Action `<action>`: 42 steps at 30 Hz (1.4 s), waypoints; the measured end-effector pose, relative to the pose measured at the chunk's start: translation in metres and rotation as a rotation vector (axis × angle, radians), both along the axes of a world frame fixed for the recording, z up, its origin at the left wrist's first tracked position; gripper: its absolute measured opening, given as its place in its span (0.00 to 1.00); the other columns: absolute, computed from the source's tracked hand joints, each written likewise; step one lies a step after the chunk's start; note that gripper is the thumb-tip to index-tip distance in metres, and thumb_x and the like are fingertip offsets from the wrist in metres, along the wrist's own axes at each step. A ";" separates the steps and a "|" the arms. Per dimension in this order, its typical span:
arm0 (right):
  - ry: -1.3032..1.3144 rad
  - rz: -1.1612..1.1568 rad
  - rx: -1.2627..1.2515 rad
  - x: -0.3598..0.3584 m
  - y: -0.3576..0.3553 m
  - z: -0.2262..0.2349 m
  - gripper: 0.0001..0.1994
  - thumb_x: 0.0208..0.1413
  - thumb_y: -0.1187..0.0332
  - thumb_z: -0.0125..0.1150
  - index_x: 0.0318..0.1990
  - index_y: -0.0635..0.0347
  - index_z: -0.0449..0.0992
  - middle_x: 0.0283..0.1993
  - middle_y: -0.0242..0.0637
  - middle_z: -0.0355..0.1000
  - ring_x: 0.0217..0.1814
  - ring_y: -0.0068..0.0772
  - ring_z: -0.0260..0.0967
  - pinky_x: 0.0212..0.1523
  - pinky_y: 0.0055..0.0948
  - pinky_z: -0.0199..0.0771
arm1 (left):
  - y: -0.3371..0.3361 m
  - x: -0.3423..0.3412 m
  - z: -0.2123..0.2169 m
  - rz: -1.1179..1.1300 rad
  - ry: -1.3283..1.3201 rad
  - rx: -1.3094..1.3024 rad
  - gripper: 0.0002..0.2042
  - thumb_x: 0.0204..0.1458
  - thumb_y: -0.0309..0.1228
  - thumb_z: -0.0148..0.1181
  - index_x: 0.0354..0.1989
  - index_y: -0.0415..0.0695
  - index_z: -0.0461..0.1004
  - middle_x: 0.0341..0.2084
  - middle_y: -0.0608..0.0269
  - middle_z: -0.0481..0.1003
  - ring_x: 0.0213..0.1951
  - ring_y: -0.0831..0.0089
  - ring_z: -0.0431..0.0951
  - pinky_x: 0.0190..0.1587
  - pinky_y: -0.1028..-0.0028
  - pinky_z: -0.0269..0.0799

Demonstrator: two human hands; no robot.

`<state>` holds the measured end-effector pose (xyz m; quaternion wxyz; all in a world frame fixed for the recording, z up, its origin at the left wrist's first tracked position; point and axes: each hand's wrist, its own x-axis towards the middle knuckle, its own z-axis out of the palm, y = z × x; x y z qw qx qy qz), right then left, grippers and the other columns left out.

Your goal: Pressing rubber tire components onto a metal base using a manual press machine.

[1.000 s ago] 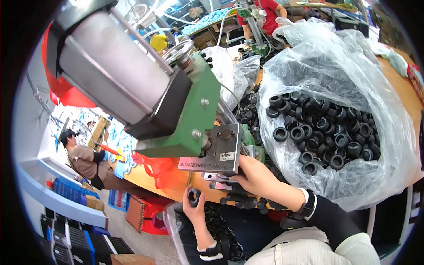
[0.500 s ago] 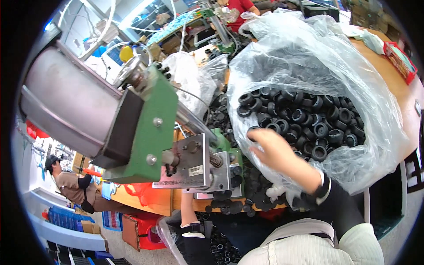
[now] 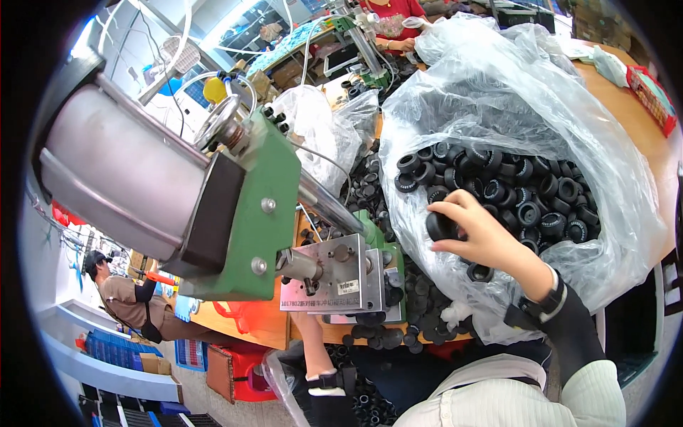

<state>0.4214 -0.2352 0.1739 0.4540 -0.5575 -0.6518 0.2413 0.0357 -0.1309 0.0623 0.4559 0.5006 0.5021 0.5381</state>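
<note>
My right hand (image 3: 484, 231) is closed around a small black rubber tyre (image 3: 440, 226), pinched between thumb and fingers over the near left part of a heap of similar tyres (image 3: 551, 224). The heap lies in a large, clear plastic bag (image 3: 469, 78) with its mouth spread wide. My left hand (image 3: 307, 329) reaches up behind the metal block of a green press (image 3: 249, 220); its fingers are hidden there, so I cannot see what they touch. Loose black rubber discs (image 3: 377, 336) lie around the foot of the press.
The press's big grey cylinder (image 3: 128, 171) fills the left side. Below the table edge, an open plastic bag (image 3: 281, 384) holds black rings. A red basket (image 3: 651, 99) stands at the far right. One person in red (image 3: 391, 21) sits across; another in brown (image 3: 124, 299) is at left.
My right hand has lifted slightly and moved right, and the tyre now shows clearly in its grip. The whole view has shifted a little; my left hand remains behind the press.
</note>
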 end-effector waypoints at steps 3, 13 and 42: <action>0.169 -0.001 0.007 0.003 -0.037 0.013 0.31 0.40 0.71 0.72 0.56 0.53 0.71 0.48 0.36 0.60 0.49 0.32 0.61 0.48 0.28 0.66 | -0.032 0.025 0.044 0.008 -0.195 0.252 0.22 0.52 0.26 0.56 0.56 0.35 0.64 0.51 0.54 0.69 0.53 0.66 0.70 0.57 0.65 0.62; 0.013 0.000 0.105 -0.041 -0.047 0.007 0.34 0.40 0.70 0.73 0.57 0.62 0.65 0.51 0.43 0.65 0.51 0.42 0.65 0.50 0.32 0.67 | -0.039 0.084 0.073 0.192 0.416 0.451 0.24 0.44 0.24 0.66 0.50 0.32 0.66 0.44 0.56 0.71 0.45 0.71 0.72 0.51 0.69 0.67; -0.069 -0.072 0.222 -0.077 -0.014 -0.014 0.24 0.48 0.67 0.67 0.52 0.62 0.69 0.52 0.48 0.70 0.54 0.51 0.68 0.53 0.40 0.70 | 0.017 -0.011 -0.031 -0.108 0.546 0.224 0.17 0.58 0.29 0.51 0.52 0.33 0.69 0.49 0.49 0.71 0.50 0.59 0.72 0.55 0.67 0.64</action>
